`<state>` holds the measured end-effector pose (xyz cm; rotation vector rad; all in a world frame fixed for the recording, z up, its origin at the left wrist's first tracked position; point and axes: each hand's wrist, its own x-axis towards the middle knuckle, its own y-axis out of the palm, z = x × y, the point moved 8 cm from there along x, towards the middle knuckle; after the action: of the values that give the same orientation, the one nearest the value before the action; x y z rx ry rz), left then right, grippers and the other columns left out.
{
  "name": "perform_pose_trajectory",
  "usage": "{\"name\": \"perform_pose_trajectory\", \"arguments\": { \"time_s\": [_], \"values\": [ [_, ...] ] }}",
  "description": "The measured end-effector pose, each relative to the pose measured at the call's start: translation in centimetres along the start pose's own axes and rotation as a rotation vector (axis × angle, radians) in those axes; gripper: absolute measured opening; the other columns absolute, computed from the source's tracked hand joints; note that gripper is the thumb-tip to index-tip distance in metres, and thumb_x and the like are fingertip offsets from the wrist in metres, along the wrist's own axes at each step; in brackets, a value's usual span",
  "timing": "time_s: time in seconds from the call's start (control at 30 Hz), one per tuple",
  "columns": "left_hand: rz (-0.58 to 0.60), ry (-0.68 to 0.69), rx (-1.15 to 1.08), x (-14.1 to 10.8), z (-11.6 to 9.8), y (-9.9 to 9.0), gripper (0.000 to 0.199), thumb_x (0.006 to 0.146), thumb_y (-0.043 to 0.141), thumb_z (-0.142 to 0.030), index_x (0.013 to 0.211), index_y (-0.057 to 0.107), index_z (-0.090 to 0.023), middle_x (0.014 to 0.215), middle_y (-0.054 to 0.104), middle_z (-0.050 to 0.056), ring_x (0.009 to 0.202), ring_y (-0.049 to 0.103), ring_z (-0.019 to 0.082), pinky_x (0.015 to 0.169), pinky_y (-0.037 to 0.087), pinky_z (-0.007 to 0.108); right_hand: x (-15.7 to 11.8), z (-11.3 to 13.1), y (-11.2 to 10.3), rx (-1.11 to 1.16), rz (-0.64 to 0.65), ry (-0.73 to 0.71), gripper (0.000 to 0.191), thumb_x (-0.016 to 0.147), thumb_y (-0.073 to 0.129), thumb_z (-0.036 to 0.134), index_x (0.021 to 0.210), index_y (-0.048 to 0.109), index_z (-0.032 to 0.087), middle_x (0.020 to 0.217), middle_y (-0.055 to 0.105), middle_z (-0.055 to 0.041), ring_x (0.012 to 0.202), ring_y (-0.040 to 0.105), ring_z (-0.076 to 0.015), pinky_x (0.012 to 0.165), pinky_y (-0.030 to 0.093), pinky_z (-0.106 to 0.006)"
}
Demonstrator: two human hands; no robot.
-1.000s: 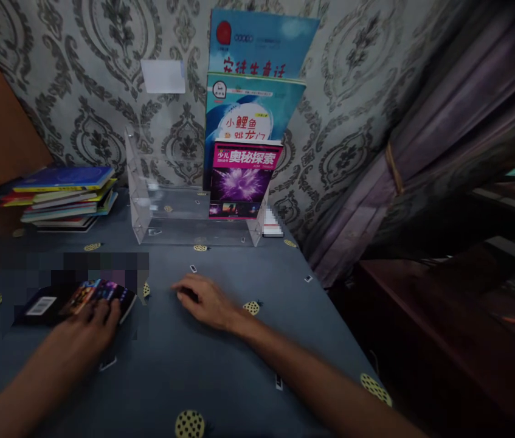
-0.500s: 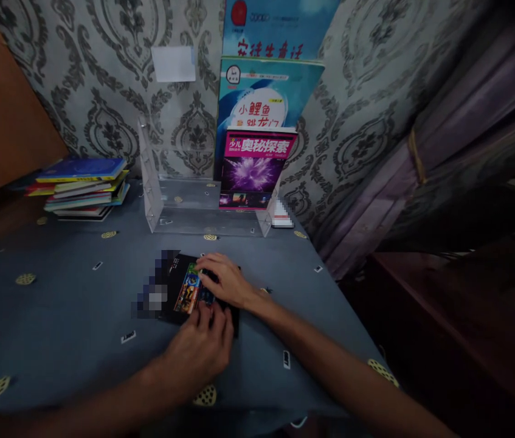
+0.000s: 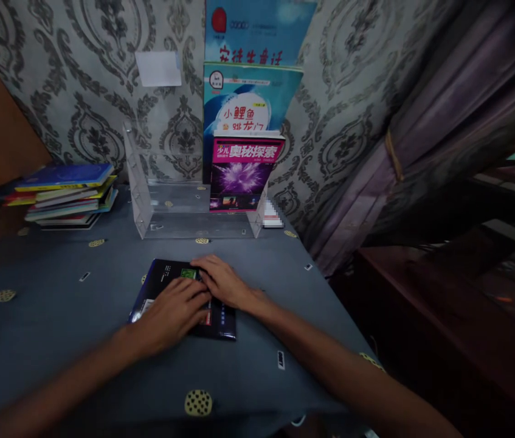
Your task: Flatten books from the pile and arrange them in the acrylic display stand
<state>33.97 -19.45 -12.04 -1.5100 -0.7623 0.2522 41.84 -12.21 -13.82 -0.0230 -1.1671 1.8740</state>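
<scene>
A dark-covered book (image 3: 223, 331) lies flat on the blue-grey tablecloth, with small pictures and white print on its cover. My left hand (image 3: 172, 313) rests palm down across its middle, fingers stretched out and covering much of the cover. At the book's upper right part lies my right hand (image 3: 223, 283), also palm down with its fingers extended. The fingertips of both hands are close together. Neither hand is wrapped around anything.
Behind the book stands a clear plastic book rack (image 3: 137, 188), holding a magenta-and-purple book (image 3: 242, 176) and two blue books behind it. A pile of books (image 3: 72, 198) lies at the back left. A tied curtain (image 3: 362, 207) hangs beyond the table's right edge.
My left hand has moved from the book's near edge, where its fingers were bent, up onto the cover and flattened. My right hand stays near the upper right. The view has shifted slightly.
</scene>
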Motion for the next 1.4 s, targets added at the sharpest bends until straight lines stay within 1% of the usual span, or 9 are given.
{"name": "perform_pose_trajectory", "arguments": {
  "time_s": [0.1,0.2,0.33,0.5,0.67,0.83,1.2,1.3,1.4],
  "values": [
    [-0.047,-0.075,-0.015,-0.8,4.1,0.0,0.033,0.102,0.044,-0.029,0.128,0.063,-0.021,0.127,0.065,0.011,0.119,0.059,0.024,0.102,0.048,0.044,-0.5,-0.2,-0.2,-0.017,0.006,-0.005,0.038,0.096,0.045,0.007,0.129,0.060,0.017,0.124,0.067,-0.0130,0.120,0.059,-0.0219,0.107,0.050,-0.045],
    [-0.074,-0.190,-0.040,-1.7,7.9,-0.1,0.038,0.103,0.040,-0.033,0.132,0.061,-0.022,0.131,0.064,0.010,0.117,0.060,0.023,0.102,0.049,0.043,-1.0,-0.4,-0.3,-0.025,0.019,-0.015,0.037,0.097,0.044,0.010,0.130,0.059,0.018,0.128,0.064,-0.0128,0.123,0.056,-0.0217,0.110,0.048,-0.046],
    [-0.078,-0.269,-0.123,-2.5,10.2,-0.3,0.040,0.103,0.035,-0.032,0.130,0.062,-0.019,0.124,0.067,0.010,0.114,0.060,0.023,0.103,0.048,0.041,-1.6,-1.1,-0.5,-0.024,0.019,-0.017,0.034,0.100,0.043,0.014,0.129,0.060,0.019,0.131,0.063,-0.0125,0.125,0.055,-0.0228,0.110,0.046,-0.050],
    [-0.067,-0.314,-0.145,-2.5,10.3,-0.3,0.041,0.103,0.036,-0.032,0.130,0.062,-0.018,0.128,0.065,0.010,0.118,0.057,0.023,0.108,0.043,0.045,-1.6,-1.3,-0.8,-0.034,0.000,-0.013,0.030,0.101,0.044,0.018,0.123,0.064,0.020,0.126,0.066,-0.0104,0.118,0.058,-0.0245,0.106,0.047,-0.052],
    [-0.081,-0.314,-0.127,-2.2,9.9,-0.6,0.039,0.102,0.037,-0.029,0.127,0.063,-0.017,0.124,0.066,0.010,0.112,0.058,0.023,0.103,0.046,0.043,-1.4,-1.0,-1.2,-0.077,0.007,0.000,0.026,0.102,0.045,0.022,0.118,0.066,0.018,0.116,0.069,-0.0109,0.109,0.058,-0.0264,0.101,0.048,-0.050],
    [-0.115,-0.300,-0.107,-2.2,9.8,-0.6,0.036,0.102,0.037,-0.027,0.125,0.063,-0.016,0.120,0.067,0.010,0.109,0.059,0.023,0.101,0.047,0.043,-1.4,-1.0,-1.1,-0.150,0.027,0.004,0.026,0.102,0.046,0.022,0.117,0.067,0.019,0.113,0.069,-0.0103,0.105,0.059,-0.0263,0.098,0.049,-0.048],
    [-0.151,-0.312,-0.104,-2.9,10.3,-0.9,0.033,0.102,0.040,-0.026,0.125,0.063,-0.020,0.118,0.067,0.009,0.107,0.060,0.022,0.098,0.049,0.042,-1.6,-0.7,-0.9,-0.227,0.035,0.005,0.028,0.100,0.048,0.022,0.119,0.068,0.017,0.123,0.068,-0.0138,0.113,0.060,-0.0288,0.096,0.050,-0.049],
    [-0.170,-0.320,-0.125,-3.1,10.4,-0.9,0.033,0.102,0.039,-0.026,0.124,0.063,-0.020,0.119,0.067,0.008,0.110,0.060,0.022,0.100,0.048,0.042,-1.6,0.2,-0.7,-0.262,0.056,0.000,0.028,0.100,0.049,0.023,0.120,0.068,0.018,0.126,0.067,-0.0148,0.116,0.059,-0.0290,0.097,0.049,-0.050],
    [-0.187,-0.352,-0.125,-3.1,10.5,-0.8,0.033,0.101,0.039,-0.026,0.122,0.063,-0.018,0.119,0.067,0.010,0.111,0.059,0.023,0.101,0.049,0.043,-1.6,2.0,-0.4,-0.286,0.097,-0.040,0.027,0.100,0.050,0.023,0.120,0.068,0.019,0.131,0.064,-0.0145,0.122,0.057,-0.0282,0.103,0.046,-0.051]
  ]
}}
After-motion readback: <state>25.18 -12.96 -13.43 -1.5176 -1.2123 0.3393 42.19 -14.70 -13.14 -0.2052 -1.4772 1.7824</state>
